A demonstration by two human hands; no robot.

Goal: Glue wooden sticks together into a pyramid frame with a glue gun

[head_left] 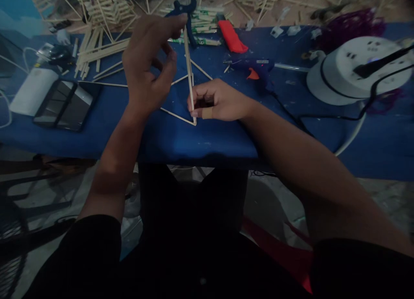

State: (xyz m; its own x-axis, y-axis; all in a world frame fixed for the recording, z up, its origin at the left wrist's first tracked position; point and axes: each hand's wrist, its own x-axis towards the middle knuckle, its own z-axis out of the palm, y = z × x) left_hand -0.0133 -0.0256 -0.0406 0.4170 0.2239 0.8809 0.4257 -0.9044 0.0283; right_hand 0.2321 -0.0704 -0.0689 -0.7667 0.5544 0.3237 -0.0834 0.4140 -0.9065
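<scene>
My left hand (148, 61) pinched the upright stick's (188, 70) top at 12 o'clock; right hand (220, 101) clamped its foot on the counter's (200, 139) frame (176, 114). I judged steady vertical hold essential.

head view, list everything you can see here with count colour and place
stick frame: one, pale, table centre
upright stick: one, pale, standing at the frame's near corner
loose sticks: many, pale, far left
glue gun: one, blue, centre right
red cloth: one, red, far centre
cable reel: one, white, right
phone: one, dark, left
table: one, blue cover
left hand: pinches the upright stick's top
right hand: holds its base
</scene>
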